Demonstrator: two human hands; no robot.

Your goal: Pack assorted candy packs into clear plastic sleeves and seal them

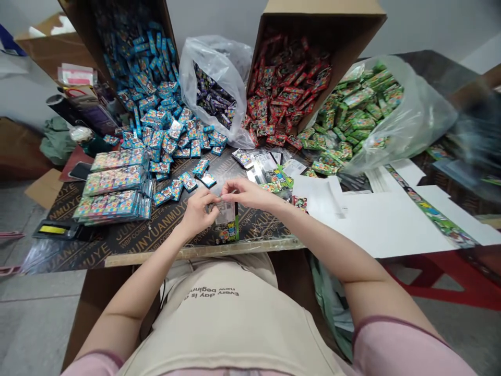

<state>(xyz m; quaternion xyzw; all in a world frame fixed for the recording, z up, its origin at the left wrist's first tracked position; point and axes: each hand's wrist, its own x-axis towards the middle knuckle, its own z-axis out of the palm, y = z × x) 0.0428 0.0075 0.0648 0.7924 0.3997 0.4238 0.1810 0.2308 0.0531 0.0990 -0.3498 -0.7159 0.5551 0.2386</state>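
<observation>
The work surface is a dark printed table [129,237], crowded along its far side.

Two cardboard boxes are tipped toward the person. The left box [76,18] spills blue packets [156,99] onto the table, and the right box [324,8] holds red packets [285,89]. Both are seen to be well filled.

A large clear bag [425,117] of green packets [360,102] lies at the right. A smaller bag [213,55] of purple packets [213,99] stands between the boxes.

White card sheets [383,219] are spread flat at the right, near the table's front edge.

Three stacks of filled packs [115,190] are laid at the left (neatly squared, one behind another). These are judged to be the finished share, and it is small against the loose stock that remains.

A clear pouch [226,222] is held upright just above the front edge of the table, between the two hands. Coloured packets appear to sit in its lower part, though the contents cannot be made out with certainty.

The left hand [198,211] is pinched on the pouch's top edge from the left. The right hand [248,193] is pinched on the same edge from the right, with the fingertips of both nearly meeting. The pouch is judged to be filled and at the closing stage, not yet placed on the stacks.
</observation>
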